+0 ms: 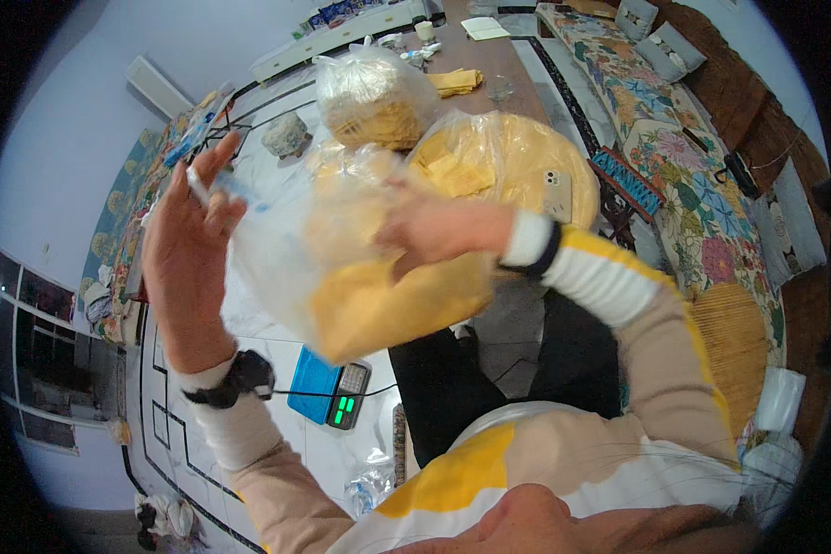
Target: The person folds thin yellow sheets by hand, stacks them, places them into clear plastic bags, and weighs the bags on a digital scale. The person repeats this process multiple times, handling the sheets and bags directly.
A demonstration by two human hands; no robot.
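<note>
My left hand point(189, 263) is raised at the left, fingers curled around a thin white strip point(197, 185) whose kind I cannot make out. Just right of it hangs a clear plastic bag point(272, 249), smeared by motion. Inside the bag, or against it, is a folded yellow sheet-like mass point(402, 309). My right hand point(443, 226) reaches in from the right and grips the bag near its middle; its fingertips are blurred. Behind lies a wide, round yellow stack point(535, 152) under clear plastic, with loose yellow pieces point(457, 174) and a phone point(558, 196) on it.
A full clear bag of yellow pieces point(374, 97) stands farther back on the brown table point(512, 69), near a folded yellow bundle point(454, 83). On the floor are a blue-topped digital scale point(328, 388) and a stone-like lump point(286, 136). A floral sofa point(679, 185) lines the right.
</note>
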